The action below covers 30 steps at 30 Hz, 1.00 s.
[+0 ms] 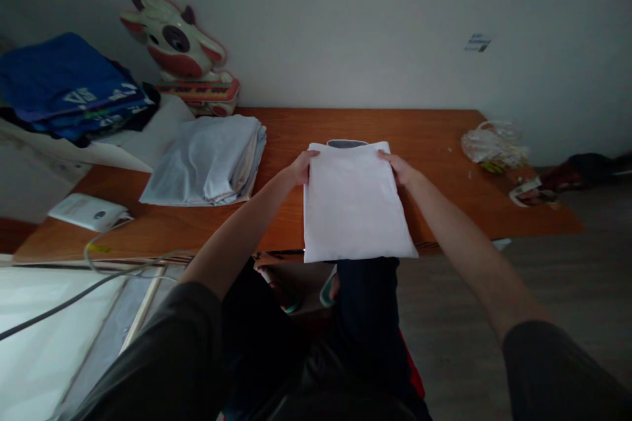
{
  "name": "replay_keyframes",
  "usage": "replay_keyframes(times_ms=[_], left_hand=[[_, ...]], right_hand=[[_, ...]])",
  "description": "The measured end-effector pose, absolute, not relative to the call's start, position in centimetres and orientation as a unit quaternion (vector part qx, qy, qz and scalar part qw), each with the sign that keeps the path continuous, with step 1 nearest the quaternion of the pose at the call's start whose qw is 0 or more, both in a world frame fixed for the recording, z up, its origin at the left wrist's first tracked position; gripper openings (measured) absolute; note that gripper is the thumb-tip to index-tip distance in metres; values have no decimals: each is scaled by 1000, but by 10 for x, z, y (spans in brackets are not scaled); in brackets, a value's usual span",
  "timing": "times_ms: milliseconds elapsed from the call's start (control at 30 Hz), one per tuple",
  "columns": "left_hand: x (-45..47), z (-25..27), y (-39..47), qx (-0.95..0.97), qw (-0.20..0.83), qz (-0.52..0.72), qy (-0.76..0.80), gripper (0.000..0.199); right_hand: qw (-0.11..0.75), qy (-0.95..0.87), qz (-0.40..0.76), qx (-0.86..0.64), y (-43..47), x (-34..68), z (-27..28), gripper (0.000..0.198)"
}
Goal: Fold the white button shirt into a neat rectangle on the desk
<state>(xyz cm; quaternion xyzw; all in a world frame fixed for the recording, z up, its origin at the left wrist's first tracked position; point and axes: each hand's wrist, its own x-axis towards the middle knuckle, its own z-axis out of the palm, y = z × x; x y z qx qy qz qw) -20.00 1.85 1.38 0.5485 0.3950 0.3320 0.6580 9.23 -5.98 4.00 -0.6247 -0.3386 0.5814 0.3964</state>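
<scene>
At the tabletop's near edge, left hand and right hand grip the far corners of a folded white garment, fingers clenched on cloth. Folding looks finished; next it probably needs lifting, kept flat.

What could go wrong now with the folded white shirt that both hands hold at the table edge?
1. The folded white shirt overhangs the near edge of the table; it may slide off once the left hand and right hand let go.
2. Both hands hold only its far corners, so the fold could open.
</scene>
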Motion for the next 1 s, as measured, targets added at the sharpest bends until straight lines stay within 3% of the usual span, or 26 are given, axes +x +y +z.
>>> replay_keyframes(times_ms=[100, 267, 333, 433, 533, 667, 800, 867, 1000], left_hand=[[-205, 6, 19, 543, 613, 345, 459, 40], [-235, -5, -40, 614, 429, 419, 513, 78], [-246, -9, -79, 673, 362, 382, 519, 82], [-251, -13, -123, 773, 240, 298, 507, 60], [-246, -7, -133, 812, 164, 248, 503, 43], [-227, 21, -134, 834, 75, 231, 495, 33], [-188, 36, -182, 912, 109, 175, 355, 21], [-168, 26, -216, 923, 110, 165, 329, 24], [-152, -13, -264, 910, 60, 167, 376, 57]], right_hand=[[405, -405, 540, -616, -60, 104, 30, 34], [420, -530, 351, -647, -111, 121, 15, 94], [373, -598, 302, -643, -142, 122, 6, 102], [272, -696, 240, -619, -174, 115, -9, 73], [232, -721, 169, -631, -181, 104, -15, 50], [195, -750, 65, -629, -183, 79, 4, 55], [134, -811, 30, -568, -184, 43, 17, 59], [92, -829, 38, -550, -176, 30, 9, 56], [45, -806, 42, -589, -154, 23, -22, 57]])
